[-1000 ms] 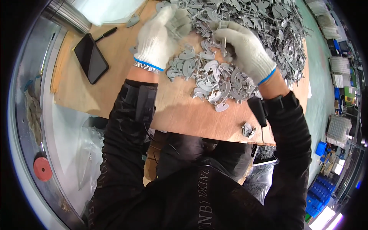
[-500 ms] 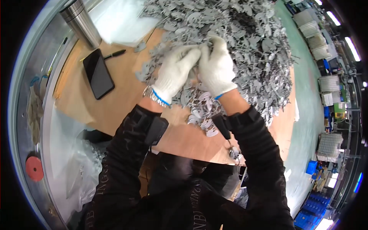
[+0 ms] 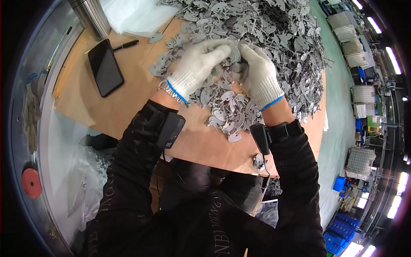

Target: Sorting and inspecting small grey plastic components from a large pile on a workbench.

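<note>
My left hand (image 3: 199, 64), in a white knit glove with a blue cuff, pinches a flat, curved grey metal piece (image 3: 235, 52) between thumb and fingers. On the other side of that piece is my right hand (image 3: 260, 75), gloved the same way, its fingers bent and its fingertips at the edge of the piece. Part of the right fingers is hidden in shadow. Beneath and beyond both hands spreads a big heap of similar grey metal pieces (image 3: 295, 55). A smaller, looser group of pieces (image 3: 231, 112) lies nearer to me.
On the left of the wooden tabletop (image 3: 201, 147) lie a black phone (image 3: 105, 68) and a black pen (image 3: 126, 45). Behind them stand a steel flask (image 3: 92, 17) and white plastic sheeting (image 3: 135, 15). A small metal bit (image 3: 258, 161) sits by the front edge.
My hands have drawn slightly apart, the right one shifting right, and the curved metal piece now shows between them. The view has shifted a little, so the phone and flask appear higher.
</note>
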A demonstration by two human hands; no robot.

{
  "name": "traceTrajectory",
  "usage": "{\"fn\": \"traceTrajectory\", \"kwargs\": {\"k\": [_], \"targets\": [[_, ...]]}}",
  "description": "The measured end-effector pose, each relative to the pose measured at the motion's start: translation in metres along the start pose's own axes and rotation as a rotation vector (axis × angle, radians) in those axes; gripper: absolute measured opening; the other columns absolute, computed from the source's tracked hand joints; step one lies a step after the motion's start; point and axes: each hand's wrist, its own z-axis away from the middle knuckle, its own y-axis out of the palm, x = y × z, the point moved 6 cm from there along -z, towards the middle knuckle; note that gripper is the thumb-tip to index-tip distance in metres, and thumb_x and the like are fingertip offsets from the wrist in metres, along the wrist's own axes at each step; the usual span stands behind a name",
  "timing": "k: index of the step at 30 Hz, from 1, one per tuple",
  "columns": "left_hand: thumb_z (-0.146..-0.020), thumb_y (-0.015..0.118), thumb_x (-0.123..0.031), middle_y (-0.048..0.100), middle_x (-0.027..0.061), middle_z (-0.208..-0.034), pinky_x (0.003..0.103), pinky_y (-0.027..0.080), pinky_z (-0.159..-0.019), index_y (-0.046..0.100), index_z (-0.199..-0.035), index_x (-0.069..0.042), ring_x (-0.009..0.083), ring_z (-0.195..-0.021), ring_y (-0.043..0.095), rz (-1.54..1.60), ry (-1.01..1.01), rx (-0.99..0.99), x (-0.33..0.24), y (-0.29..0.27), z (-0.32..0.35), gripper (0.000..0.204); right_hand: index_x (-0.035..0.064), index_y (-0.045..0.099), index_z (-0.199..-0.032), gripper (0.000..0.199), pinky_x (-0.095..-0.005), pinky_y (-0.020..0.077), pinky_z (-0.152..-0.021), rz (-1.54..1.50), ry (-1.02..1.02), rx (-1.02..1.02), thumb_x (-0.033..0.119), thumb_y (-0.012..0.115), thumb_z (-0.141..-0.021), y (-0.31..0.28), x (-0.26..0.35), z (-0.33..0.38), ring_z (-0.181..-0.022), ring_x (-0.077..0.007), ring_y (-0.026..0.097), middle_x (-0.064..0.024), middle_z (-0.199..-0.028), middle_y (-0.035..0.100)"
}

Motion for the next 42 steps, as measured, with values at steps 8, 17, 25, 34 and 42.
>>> {"fn": "traceTrajectory", "kwargs": {"k": [8,17,25,34,42], "targets": [[-0.105,0.077,-0.021,0.077,0.0006,-0.094,0.024,0.056,-0.061,0.078,-0.131,0.001,0.0079,-0.067,0.066,-0.012,-0.025,0.085,0.003,-0.002,0.001,0.034,-0.0006,0.066,-0.135,0.034,-0.0371,0.0653,-0.074,0.434,-0.059,-0.132,0.025,0.064,-0.112,0.006,0.005,0.006,-0.085,-0.0222,0.077,-0.0122,-0.108,0.076],[-0.108,0.073,-0.027,0.075,-0.0018,-0.1,0.02,0.045,-0.062,0.077,-0.135,-0.005,0.0022,-0.076,0.06,-0.13,-0.056,0.038,0.001,0.002,0.001,0.035,0.0024,0.064,-0.137,0.041,-0.0514,0.0629,-0.096,1.348,-0.687,-0.367,0.028,0.069,-0.105,-0.006,0.025,-0.006,-0.106,-0.042,0.079,-0.0264,-0.113,0.078],[-0.116,0.062,-0.037,0.068,0.0015,-0.088,0.025,0.041,-0.055,0.071,-0.132,-0.004,0.0095,-0.067,0.057,0.562,-0.081,-0.232,0.007,-0.03,-0.001,0.038,-0.0003,0.066,-0.133,0.039,-0.0311,0.0602,-0.063,0.537,0.022,0.019,0.027,0.073,-0.106,0.022,0.005,0.042,-0.079,-0.0161,0.073,-0.0117,-0.104,0.075],[-0.118,0.06,-0.038,0.063,-0.0002,-0.085,0.027,0.039,-0.055,0.07,-0.131,-0.005,0.0094,-0.064,0.054,0.608,0.088,-0.11,0.0,-0.025,-0.003,0.036,0.0002,0.068,-0.127,0.028,-0.0263,0.0524,-0.053,-0.239,0.257,0.223,0.016,0.076,-0.104,0.045,-0.05,0.036,-0.07,-0.0104,0.067,-0.0055,-0.096,0.072],[-0.116,0.06,-0.035,0.074,0.0016,-0.1,0.023,0.043,-0.058,0.076,-0.13,-0.006,0.0055,-0.067,0.056,0.106,0.087,-0.372,-0.003,-0.05,-0.001,0.036,0.002,0.07,-0.131,0.032,-0.0332,0.0636,-0.082,1.076,-0.61,-0.166,0.013,0.077,-0.101,-0.004,0.033,0.05,-0.092,-0.02,0.077,-0.013,-0.113,0.078]]}}
